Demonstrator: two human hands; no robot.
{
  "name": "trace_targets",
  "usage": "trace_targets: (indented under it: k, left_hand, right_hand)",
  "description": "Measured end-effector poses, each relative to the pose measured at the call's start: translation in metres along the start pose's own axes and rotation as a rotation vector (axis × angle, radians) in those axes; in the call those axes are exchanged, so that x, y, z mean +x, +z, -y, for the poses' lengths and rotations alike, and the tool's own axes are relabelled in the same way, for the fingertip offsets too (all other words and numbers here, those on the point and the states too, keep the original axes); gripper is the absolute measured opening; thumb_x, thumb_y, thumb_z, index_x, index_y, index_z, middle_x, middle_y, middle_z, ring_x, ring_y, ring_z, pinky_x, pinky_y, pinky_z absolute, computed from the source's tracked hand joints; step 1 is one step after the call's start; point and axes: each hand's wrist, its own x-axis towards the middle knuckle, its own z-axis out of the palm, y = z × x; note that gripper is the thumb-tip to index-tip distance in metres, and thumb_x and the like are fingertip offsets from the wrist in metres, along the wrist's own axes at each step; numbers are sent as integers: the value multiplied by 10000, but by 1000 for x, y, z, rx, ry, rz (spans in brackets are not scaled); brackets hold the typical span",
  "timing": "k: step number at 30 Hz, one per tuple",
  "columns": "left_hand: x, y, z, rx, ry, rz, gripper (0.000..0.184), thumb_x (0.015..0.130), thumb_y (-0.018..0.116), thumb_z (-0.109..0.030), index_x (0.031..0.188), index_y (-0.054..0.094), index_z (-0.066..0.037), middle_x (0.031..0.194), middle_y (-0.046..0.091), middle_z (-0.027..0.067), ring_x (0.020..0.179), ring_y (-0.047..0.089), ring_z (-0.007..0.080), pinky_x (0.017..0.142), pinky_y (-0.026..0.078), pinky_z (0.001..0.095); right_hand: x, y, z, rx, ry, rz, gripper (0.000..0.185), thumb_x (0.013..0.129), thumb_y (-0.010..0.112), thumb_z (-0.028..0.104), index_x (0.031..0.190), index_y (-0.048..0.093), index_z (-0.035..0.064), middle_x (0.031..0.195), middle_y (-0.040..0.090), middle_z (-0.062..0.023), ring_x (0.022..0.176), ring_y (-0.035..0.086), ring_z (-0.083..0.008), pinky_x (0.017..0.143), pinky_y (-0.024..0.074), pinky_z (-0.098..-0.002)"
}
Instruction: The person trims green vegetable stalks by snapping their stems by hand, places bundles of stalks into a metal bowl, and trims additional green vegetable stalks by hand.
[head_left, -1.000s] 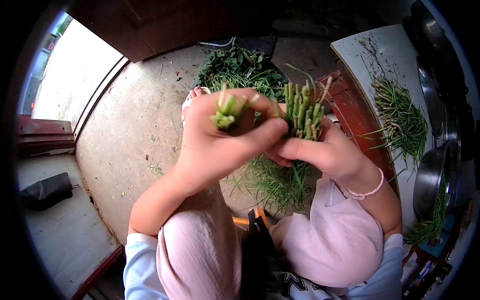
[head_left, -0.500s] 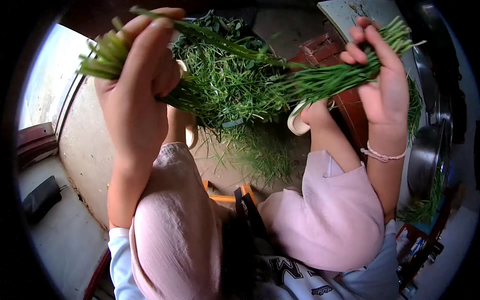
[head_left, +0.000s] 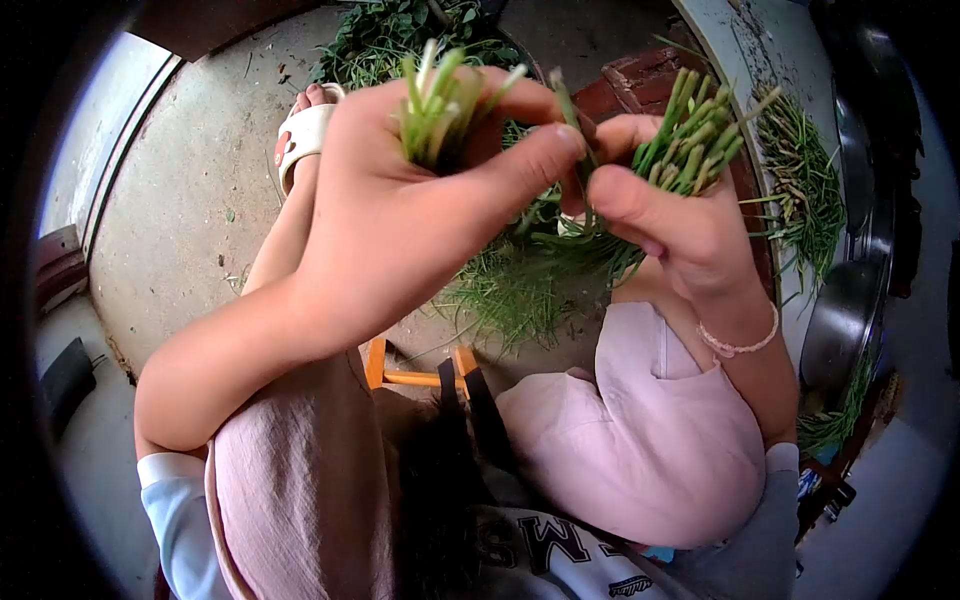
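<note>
My left hand (head_left: 400, 220) is wrapped round a bundle of pale-ended green stems (head_left: 437, 115), its thumb and forefinger pinching a single stem (head_left: 568, 105) between the two hands. Close beside it, my right hand (head_left: 690, 225) grips a thicker bundle of cut green stalks (head_left: 690, 140), ends up, leaves hanging below. The fingertips of both hands nearly meet. Behind and under them lies a heap of leafy greens (head_left: 385, 40) on the floor, partly hidden by my hands. Loose thin green blades (head_left: 515, 300) are scattered nearer my knees.
On the right, a white board (head_left: 745, 60) bears another bunch of green stalks (head_left: 805, 190), beside a metal bowl (head_left: 840, 325). A reddish brick-like block (head_left: 645, 80) stands behind my right hand. An orange-framed stool (head_left: 415, 378) shows between my legs. A dark object (head_left: 67, 380) lies at the left.
Half a second ago my hands were raised wide apart, each with a bundle, greens stretched between them. They have since come together at the centre.
</note>
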Motion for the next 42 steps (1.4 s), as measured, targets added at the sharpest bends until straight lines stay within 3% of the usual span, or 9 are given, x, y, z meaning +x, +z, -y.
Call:
trace_targets:
  k: [3,9,11,12,14,28,35,39,42]
  left_hand:
    - [3,2,6,10,36,6,83,764,557,-41,823,557,18,800,583,61,684,525,82,613,432,210]
    - [2,-14,3,58,-74,-36,105,750,574,-47,832,552,16,694,542,8,593,485,62,524,387,179]
    - [-1,-14,2,-26,-122,-80,94,735,580,-74,785,573,5,552,473,-61,500,394,-13,430,291,140]
    - [-2,-15,2,-8,-153,-79,81,739,560,-66,788,569,-2,535,461,-68,487,385,-13,426,285,145]
    - [-2,-20,7,11,-137,-61,80,736,564,-70,783,568,-5,535,464,-65,486,388,-12,429,289,146]
    - [0,-26,10,-8,58,-191,43,709,515,-17,669,506,-28,549,433,-52,492,373,7,441,292,156]
    - [1,-32,-4,-121,-43,-203,68,737,580,-73,741,554,-10,589,485,-33,500,398,17,444,302,155]
    - [2,-22,-6,177,-16,-32,65,718,615,-69,699,576,-21,542,489,-43,450,387,3,394,270,157]
    - [2,-16,-8,150,-26,-153,39,728,577,-16,692,563,-18,539,478,-42,461,394,20,405,279,163]
  right_hand:
    - [1,6,-2,43,1,-70,150,648,678,61,767,589,39,683,583,2,623,523,-49,572,417,-193]
    - [13,18,0,41,-17,-29,74,697,630,63,724,584,12,655,575,-4,604,519,-63,563,413,-193]
    - [13,22,-2,77,1,-41,75,700,629,65,729,589,10,649,577,-9,598,521,-66,556,416,-196]
    - [13,24,-4,49,-36,-35,96,714,614,94,743,564,17,622,554,-10,515,441,-39,469,333,-169]
    - [14,25,-5,26,-77,-36,119,728,600,123,757,539,25,595,531,-11,433,361,-12,381,250,-142]
    - [9,28,1,19,-44,40,149,751,537,160,723,537,13,576,524,-18,424,372,-17,385,268,-145]
    - [10,25,6,24,-37,17,146,758,534,158,723,538,16,586,527,-17,441,381,-9,378,254,-142]
    - [10,27,-5,-9,-137,-8,102,763,541,125,734,548,27,589,528,-13,486,443,-45,438,336,-166]
    - [11,31,1,103,-124,-27,78,684,593,105,677,567,33,581,542,-5,542,480,-53,513,385,-205]
